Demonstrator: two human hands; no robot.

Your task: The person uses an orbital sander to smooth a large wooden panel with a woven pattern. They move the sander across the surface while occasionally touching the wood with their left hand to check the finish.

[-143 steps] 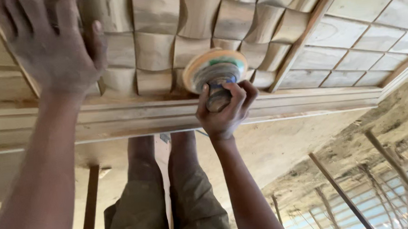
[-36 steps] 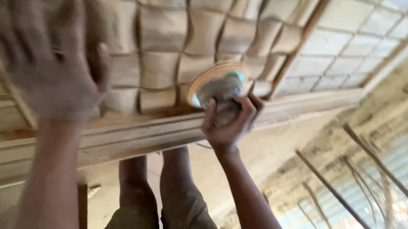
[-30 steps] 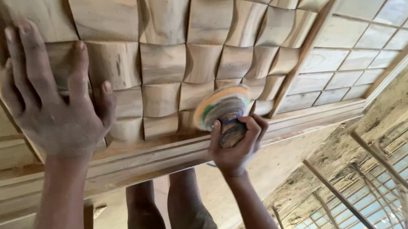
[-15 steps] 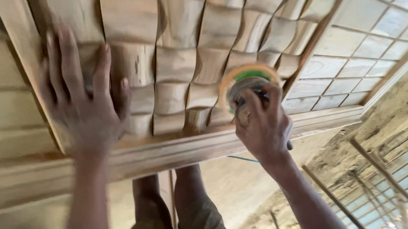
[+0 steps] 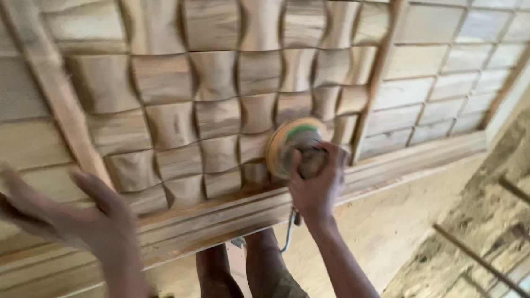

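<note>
Two hands were up at once. Nearest to us, our left hand was blurred, its fingers spread wide and holding nothing, with the moulded wooden rail just past the fingertips. Farther in, our right hand had its fingers wrapped tight round the body of a small disc sander, the round pad lying beyond the knuckles and pressed against the carved wooden panel. We judged the tool compact but fairly heavy for one hand, hard and rigid, and likely to tug sideways on those wavy blocks, so the body behind the pad, away from its edge, looked the safest place to hold it. A cable hung below the wrist. Beyond the fingers, a flat gridded panel stretched off to the right.
</note>
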